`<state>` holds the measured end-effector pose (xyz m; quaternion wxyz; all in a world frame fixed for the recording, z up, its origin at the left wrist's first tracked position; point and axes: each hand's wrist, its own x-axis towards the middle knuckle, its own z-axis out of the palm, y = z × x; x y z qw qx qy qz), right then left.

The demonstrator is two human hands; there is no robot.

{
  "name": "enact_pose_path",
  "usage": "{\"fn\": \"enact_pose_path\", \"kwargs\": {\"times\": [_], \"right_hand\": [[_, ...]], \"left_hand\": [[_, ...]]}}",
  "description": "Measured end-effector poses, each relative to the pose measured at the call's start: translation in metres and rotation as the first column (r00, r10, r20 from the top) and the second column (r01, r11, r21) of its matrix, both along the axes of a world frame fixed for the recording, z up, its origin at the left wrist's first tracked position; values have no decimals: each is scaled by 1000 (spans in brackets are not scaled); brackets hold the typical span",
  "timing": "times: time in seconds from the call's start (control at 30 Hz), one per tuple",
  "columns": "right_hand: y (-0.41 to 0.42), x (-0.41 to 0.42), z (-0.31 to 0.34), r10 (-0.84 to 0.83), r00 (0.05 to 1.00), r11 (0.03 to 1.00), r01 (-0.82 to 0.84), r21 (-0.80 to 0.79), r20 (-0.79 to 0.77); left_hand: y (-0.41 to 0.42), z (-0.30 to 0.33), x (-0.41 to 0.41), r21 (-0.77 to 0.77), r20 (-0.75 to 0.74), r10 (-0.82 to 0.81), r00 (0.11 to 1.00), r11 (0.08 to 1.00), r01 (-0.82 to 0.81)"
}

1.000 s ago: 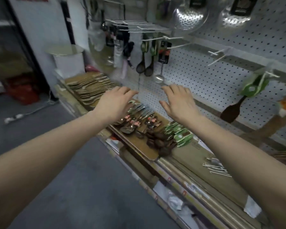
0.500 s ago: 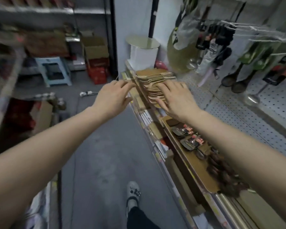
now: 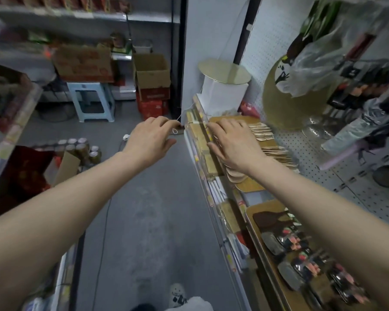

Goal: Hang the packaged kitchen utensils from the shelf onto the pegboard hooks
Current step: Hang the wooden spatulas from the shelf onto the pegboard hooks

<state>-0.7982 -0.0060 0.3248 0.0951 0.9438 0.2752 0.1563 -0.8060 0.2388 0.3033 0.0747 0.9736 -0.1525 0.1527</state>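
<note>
Left hand (image 3: 149,140) out over the aisle at 12 o'clock, fingers loosely bent, gripping nothing I can see; right hand (image 3: 236,143) at 1 o'clock, fingers spread flat, resting on a fanned stack of wooden spatulas (image 3: 268,142) on the shelf (image 3: 206,140); hands apart. I judge the spatulas light, stiff, smooth and inclined to slide off each other; best pinched one at a time by the carded handle end. Pegboard (image 3: 357,182) at 3 o'clock; packaged spoons (image 3: 301,254) on a tray at 5 o'clock.

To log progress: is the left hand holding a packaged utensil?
No, the left hand hangs over the aisle floor, holding no package.
</note>
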Motion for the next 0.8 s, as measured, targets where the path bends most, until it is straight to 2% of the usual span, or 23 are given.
{"fn": "enact_pose_path", "kwargs": {"times": [0.3,0.57,0.7,0.8], "right_hand": [[23,145,-31,-73,995,997,75,27,-72],[43,256,-61,-252,958,964,260,45,-135],[42,294,-76,-339,931,934,351,74,-134],[32,316,-89,-407,901,902,422,88,-147]], "left_hand": [[23,-18,154,-32,-47,-38,998,999,37],[39,-33,307,-21,-86,-224,971,975,223],[32,-47,370,19,-118,-353,928,934,358],[20,-62,410,-9,-153,-413,898,909,417]]}}
